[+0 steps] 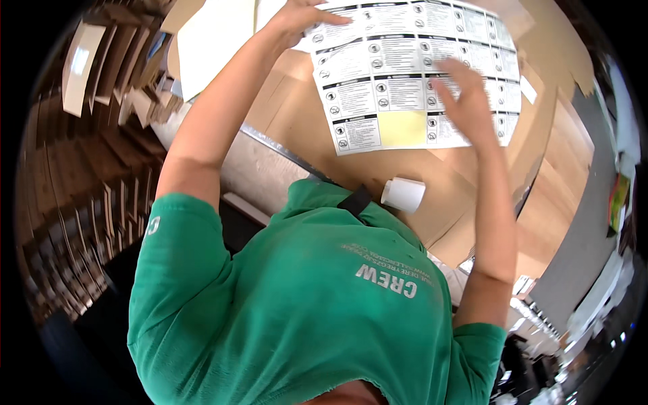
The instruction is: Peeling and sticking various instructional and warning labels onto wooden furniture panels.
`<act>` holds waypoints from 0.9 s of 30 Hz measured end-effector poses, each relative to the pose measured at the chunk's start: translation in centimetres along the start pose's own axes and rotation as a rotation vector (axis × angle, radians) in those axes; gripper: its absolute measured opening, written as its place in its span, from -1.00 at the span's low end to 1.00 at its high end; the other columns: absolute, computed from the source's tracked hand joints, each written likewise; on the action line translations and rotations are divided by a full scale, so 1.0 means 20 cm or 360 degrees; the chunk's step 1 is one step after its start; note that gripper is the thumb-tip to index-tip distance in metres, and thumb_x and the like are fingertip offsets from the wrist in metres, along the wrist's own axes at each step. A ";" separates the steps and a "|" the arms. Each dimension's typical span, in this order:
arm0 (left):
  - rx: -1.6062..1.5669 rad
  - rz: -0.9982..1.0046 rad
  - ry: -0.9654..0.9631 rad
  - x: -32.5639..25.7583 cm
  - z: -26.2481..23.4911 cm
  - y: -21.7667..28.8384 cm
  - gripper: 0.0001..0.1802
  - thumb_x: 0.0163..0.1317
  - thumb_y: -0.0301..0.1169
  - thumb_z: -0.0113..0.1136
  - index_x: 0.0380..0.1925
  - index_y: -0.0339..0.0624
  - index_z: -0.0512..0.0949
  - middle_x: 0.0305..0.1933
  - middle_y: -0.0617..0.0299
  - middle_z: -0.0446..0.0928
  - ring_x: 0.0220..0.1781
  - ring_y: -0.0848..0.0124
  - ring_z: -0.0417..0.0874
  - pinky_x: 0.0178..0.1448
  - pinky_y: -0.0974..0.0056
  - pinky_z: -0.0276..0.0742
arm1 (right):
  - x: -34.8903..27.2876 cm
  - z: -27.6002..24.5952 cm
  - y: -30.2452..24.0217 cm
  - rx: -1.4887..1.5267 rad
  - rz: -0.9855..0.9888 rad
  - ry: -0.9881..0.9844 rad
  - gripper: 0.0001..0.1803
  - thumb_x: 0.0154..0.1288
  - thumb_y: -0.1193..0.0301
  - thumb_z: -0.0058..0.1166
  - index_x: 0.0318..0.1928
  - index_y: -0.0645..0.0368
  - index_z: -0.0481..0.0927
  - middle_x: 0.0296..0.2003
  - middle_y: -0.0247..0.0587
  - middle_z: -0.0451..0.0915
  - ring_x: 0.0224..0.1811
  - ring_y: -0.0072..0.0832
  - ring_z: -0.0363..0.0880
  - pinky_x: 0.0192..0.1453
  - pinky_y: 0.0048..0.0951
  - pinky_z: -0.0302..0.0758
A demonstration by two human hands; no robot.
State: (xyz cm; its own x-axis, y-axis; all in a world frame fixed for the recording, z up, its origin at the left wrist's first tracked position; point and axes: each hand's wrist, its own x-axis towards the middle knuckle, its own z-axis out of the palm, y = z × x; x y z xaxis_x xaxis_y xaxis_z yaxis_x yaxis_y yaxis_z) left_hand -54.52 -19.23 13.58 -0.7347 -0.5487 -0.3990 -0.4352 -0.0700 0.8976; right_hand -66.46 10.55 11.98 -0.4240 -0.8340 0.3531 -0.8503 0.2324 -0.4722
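Two hands are at work on one sheet of labels (412, 71), a white sheet printed with a grid of black-and-white stickers, lying flat on the brown cardboard-covered table (324, 128) straight ahead of you. Its long axis runs from your upper left toward your right, tilted a little so the right end sits lower in the head view; the near long edge faces your chest. One cell near that lower edge shows as a bare pale-yellow patch (402, 128) where the backing is exposed. Your left hand (300, 19) is at the sheet's upper left corner, fingers stretched out and lying over the edge of the paper, pressing rather than clenched; whether the thumb is tucked under the corner, you cannot tell from here. Your right hand (466, 101) is over the right half of the sheet, just right of the yellow patch, fingers spread and loosely curled with the tips down on or just above the labels; it is motion-blurred, so you cannot tell whether it pinches a sticker. A small white roll (403, 194) lies on its side on the cardboard, near your chest and well apart from both hands. Large pale sheets (216, 40) lie beyond your left forearm, and stacks of flat cardboard (94, 67) stand off to your left.
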 end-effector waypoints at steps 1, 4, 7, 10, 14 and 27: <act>-0.0118 0.0014 -0.0060 0.03 0.01 -0.02 -0.45 -0.22 -0.51 0.48 -0.13 -0.38 0.53 -0.20 0.10 0.61 -0.13 0.31 0.59 0.03 0.32 0.41 | -0.10 0.11 -0.01 0.0001 0.0101 -0.0067 -0.59 0.19 0.22 0.14 0.03 0.11 0.53 0.06 0.09 0.44 0.11 0.00 0.35 0.20 -0.10 0.30; 0.0291 0.0304 0.0169 0.12 -0.02 -0.13 -0.65 -0.16 -0.52 0.41 -0.28 -0.35 0.59 -0.33 0.10 0.63 -0.25 0.29 0.62 -0.13 0.29 0.48 | -0.26 0.27 -0.10 -0.0377 0.0058 -0.0342 -0.37 0.18 0.06 0.11 0.21 0.05 0.38 0.28 0.10 0.18 0.34 0.00 0.07 0.35 -0.03 0.07; 0.0689 0.0296 0.0227 0.14 0.03 -0.11 -0.81 -0.12 -0.50 0.38 -0.47 -0.29 0.59 -0.53 0.11 0.59 -0.41 0.32 0.61 -0.28 0.21 0.50 | -0.28 0.28 -0.11 -0.0419 0.0159 -0.0436 -0.28 0.18 -0.01 0.09 0.29 0.00 0.28 0.34 0.08 0.06 0.41 -0.02 -0.07 0.40 -0.01 -0.05; 0.1037 0.1098 0.0728 0.21 0.10 -0.27 -0.86 -0.02 -0.40 0.33 -0.50 -0.22 0.59 -0.58 0.16 0.58 -0.51 0.25 0.59 -0.37 0.19 0.49 | -0.25 0.29 -0.14 -0.0473 0.0237 -0.0543 -0.26 0.19 -0.05 0.05 0.32 -0.02 0.24 0.36 0.07 0.02 0.43 -0.03 -0.13 0.42 0.00 -0.11; -0.0300 0.0630 0.0831 0.13 0.11 -0.36 -0.76 0.04 -0.33 0.31 -0.26 -0.12 0.60 -0.35 0.09 0.65 -0.44 0.02 0.63 -0.29 0.05 0.54 | -0.26 0.30 -0.13 -0.0451 0.0250 -0.0534 -0.24 0.19 -0.06 0.04 0.33 -0.05 0.22 0.38 0.07 -0.02 0.44 -0.04 -0.17 0.43 0.01 -0.13; -0.0212 -0.0102 -0.0496 -0.75 0.11 -0.52 -0.38 0.01 -0.65 0.27 0.15 -0.08 0.44 0.01 0.27 0.55 -0.02 0.53 0.54 0.13 0.41 0.44 | -0.26 0.29 -0.11 -0.0409 0.0260 -0.0497 -0.22 0.17 -0.06 0.08 0.33 -0.05 0.21 0.38 0.08 -0.05 0.45 -0.03 -0.20 0.43 0.01 -0.14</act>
State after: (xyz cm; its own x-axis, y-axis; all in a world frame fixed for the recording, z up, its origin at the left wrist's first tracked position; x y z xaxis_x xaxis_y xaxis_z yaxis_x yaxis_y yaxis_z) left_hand -40.12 -8.44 9.76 -0.8406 -0.2600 -0.4752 -0.4292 -0.2155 0.8771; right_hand -60.58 11.49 6.57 -0.4784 -0.8781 0.0107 -0.8466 0.4579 -0.2711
